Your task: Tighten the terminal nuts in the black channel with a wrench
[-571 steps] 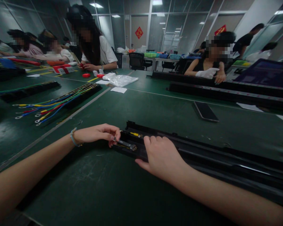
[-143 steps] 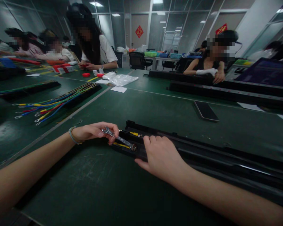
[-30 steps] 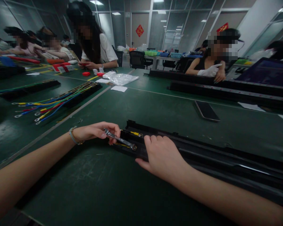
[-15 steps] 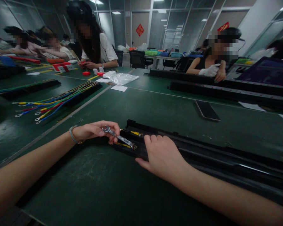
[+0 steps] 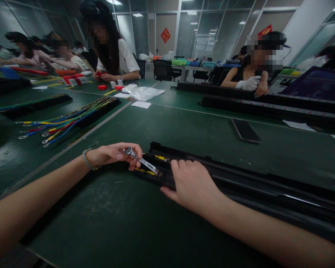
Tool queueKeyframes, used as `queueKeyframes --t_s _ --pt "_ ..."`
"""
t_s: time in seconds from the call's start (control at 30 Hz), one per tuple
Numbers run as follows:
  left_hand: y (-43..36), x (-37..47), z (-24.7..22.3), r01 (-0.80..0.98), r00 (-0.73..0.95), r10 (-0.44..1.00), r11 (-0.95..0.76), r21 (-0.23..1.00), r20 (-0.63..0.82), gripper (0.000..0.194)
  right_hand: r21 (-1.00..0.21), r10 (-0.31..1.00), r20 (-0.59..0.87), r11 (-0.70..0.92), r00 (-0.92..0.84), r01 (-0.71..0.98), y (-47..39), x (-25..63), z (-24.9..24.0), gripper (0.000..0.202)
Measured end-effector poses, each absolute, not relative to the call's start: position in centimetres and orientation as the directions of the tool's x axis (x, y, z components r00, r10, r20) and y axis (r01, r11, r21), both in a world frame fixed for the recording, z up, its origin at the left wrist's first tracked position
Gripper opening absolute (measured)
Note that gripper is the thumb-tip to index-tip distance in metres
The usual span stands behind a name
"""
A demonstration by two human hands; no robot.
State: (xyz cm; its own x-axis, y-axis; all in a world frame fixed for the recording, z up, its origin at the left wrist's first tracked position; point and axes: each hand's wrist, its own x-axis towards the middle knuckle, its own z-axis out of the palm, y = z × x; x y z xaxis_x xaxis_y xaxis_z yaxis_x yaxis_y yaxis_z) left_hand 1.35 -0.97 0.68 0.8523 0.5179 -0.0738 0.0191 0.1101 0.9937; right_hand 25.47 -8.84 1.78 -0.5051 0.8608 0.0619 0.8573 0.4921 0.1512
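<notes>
A silver wrench [image 5: 147,163] slants down to the right, its lower end around a nut on the near side of a long black rail [image 5: 248,186]. The fingers of my left hand [image 5: 121,153] are closed on the wrench near its upper end. My right hand [image 5: 192,178] lies over the rail with its fingers wrapped across it, just right of the wrench's lower end. A yellow lug [image 5: 159,158] shows on the rail's far side, by a second fastener. Another yellow lead [image 5: 145,171] runs under the wrench.
Beyond the rail lies a phone [image 5: 245,130]. Bundled coloured cables [image 5: 80,115] with ring ends are at the left. Farther back are a clear plastic bag [image 5: 146,93], more black rails [image 5: 268,106] and several people around the tables.
The upper end of the wrench has shifted slightly to the right, with the fingers of my left hand moving a little. My right hand stays in place.
</notes>
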Motion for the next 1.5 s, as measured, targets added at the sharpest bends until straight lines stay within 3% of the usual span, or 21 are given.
queueKeyframes --t_s 0.73,1.5 --pt "-0.77 0.96 0.14 -0.016 0.861 0.505 0.151 0.988 -0.063 0.047 0.150 0.861 0.065 0.491 -0.504 0.858 -8.82 25.55 1.73 0.049" --pt "-0.37 0.83 -0.05 -0.061 0.867 0.494 0.244 0.968 -0.070 0.032 0.146 0.861 0.079 0.489 -0.503 0.860 -8.87 25.44 1.73 0.049"
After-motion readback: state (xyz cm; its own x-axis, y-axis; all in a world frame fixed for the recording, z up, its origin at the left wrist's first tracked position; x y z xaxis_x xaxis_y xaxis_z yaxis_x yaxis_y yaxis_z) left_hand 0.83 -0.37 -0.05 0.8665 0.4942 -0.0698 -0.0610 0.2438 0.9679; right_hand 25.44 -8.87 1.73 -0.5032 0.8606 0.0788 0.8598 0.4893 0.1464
